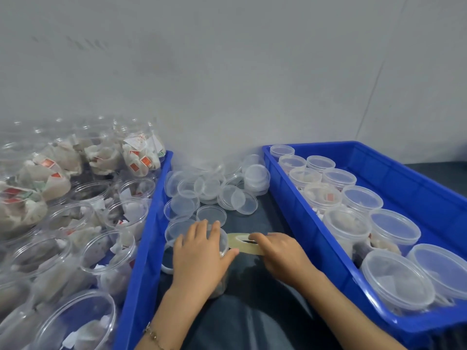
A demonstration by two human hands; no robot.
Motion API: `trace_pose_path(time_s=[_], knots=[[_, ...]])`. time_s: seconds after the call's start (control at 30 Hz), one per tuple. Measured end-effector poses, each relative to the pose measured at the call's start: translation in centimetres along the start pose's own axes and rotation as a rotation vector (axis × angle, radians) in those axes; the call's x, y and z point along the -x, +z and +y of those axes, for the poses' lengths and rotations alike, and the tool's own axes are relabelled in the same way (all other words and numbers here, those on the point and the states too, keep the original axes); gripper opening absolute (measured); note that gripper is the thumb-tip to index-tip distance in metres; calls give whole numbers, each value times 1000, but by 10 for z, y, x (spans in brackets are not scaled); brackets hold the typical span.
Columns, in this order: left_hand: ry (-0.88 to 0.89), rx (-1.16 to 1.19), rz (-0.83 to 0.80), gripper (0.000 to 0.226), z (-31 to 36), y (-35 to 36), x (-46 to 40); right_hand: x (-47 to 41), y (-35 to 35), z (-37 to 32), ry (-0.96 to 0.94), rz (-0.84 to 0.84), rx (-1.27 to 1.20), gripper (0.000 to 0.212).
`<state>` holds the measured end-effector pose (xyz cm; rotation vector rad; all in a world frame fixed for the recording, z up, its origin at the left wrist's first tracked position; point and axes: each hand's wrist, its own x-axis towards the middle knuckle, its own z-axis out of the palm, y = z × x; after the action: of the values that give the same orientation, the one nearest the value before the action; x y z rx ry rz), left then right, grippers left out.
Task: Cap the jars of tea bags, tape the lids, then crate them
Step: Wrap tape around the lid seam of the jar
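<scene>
My left hand point(199, 251) lies over the top of a clear capped jar point(222, 279) standing on the dark surface between two blue crates, fingers spread on its lid and thumb against its side. My right hand point(280, 251) grips a roll of clear tape point(243, 242) right beside the jar, and the tape reaches the jar's rim by my left thumb. The blue crate on the right point(316, 223) holds several capped jars of tea bags point(346, 228). The left crate point(149, 238) holds several open jars of tea bags point(108, 253).
A heap of loose clear lids point(214, 188) lies on the dark surface behind my hands, against the grey wall. One open lid point(177, 231) sits just left of the held jar. More filled jars are stacked at the far left.
</scene>
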<state>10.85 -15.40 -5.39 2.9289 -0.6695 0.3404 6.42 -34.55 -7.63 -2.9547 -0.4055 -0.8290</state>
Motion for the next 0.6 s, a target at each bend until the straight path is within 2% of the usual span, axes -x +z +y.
trace_pose_path(time_s=[0.1, 0.23, 0.4, 0.47, 0.6], knots=[[-14, 8, -16, 83, 0, 0, 1, 11, -2, -7, 40, -29, -42, 51], [-22, 29, -52, 86, -1, -1, 1, 5, -12, -7, 106, -110, -14, 38], [-21, 45, -76, 86, -1, -1, 1, 3, -15, -1, 116, -128, 92, 65], [4, 52, -73, 83, 0, -2, 1, -1, -11, 3, 124, -175, 152, 63], [54, 78, -53, 74, 0, -2, 4, -19, -1, 3, 168, -190, 114, 58]])
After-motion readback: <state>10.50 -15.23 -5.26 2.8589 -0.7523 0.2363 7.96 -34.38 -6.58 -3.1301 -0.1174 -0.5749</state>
